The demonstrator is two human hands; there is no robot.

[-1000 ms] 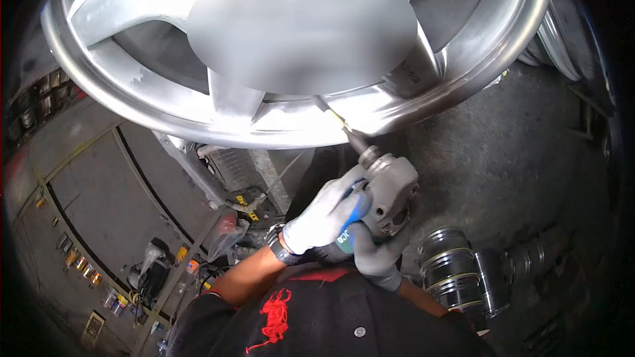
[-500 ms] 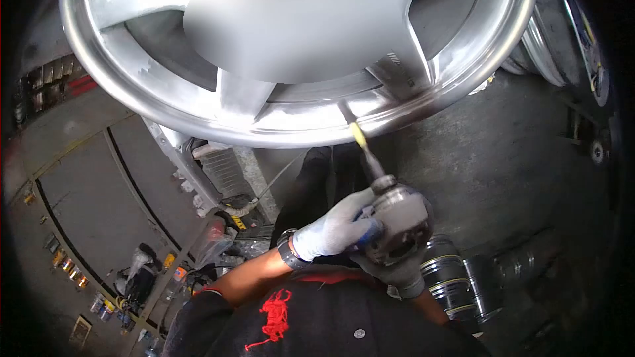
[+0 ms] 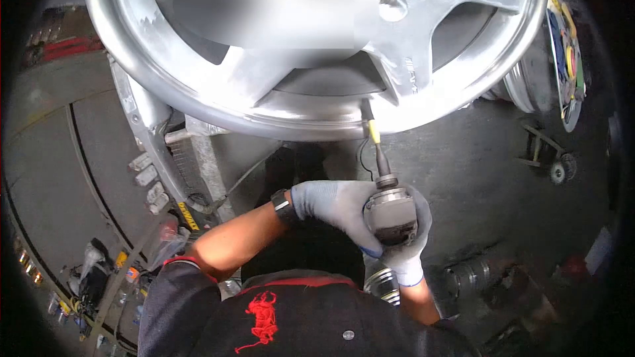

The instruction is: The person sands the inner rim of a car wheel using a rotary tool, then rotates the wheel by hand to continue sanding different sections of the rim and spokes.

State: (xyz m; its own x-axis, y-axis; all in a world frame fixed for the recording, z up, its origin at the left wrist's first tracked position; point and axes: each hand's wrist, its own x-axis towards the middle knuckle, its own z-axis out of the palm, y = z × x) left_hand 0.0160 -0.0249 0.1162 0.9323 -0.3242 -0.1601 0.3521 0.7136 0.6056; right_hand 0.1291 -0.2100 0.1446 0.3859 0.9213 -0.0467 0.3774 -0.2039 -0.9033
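A dark-bodied power tool that looks like a die grinder (image 3: 391, 217) is held between both my hands. Its narrow shaft ends in a yellow section and a dark tip, which reaches the rim's inner face on a silver alloy wheel (image 3: 311, 118). My left hand (image 3: 337, 203), in a grey-white glove, is closed on the grinder's left side, thumb low on the body. Wrapped around the right side and underneath is my right hand (image 3: 415, 241), gloved too; some of its fingers are hidden behind the tool. A grey blur covers part of the wheel's spokes.
Under the wheel's left side stands a light metal frame (image 3: 149, 112). Bottles, bags and tools (image 3: 92, 277) lie on the floor at lower left. Another wheel rim (image 3: 526, 86) leans at the right, near a small wheeled metal stand (image 3: 546, 152). Shiny cylinders (image 3: 380, 284) stand behind my right arm.
The grinder stands more upright in view, and its tip has moved right along the rim. My left hand sits higher around the tool. The camera view has shifted, with the wheel further right.
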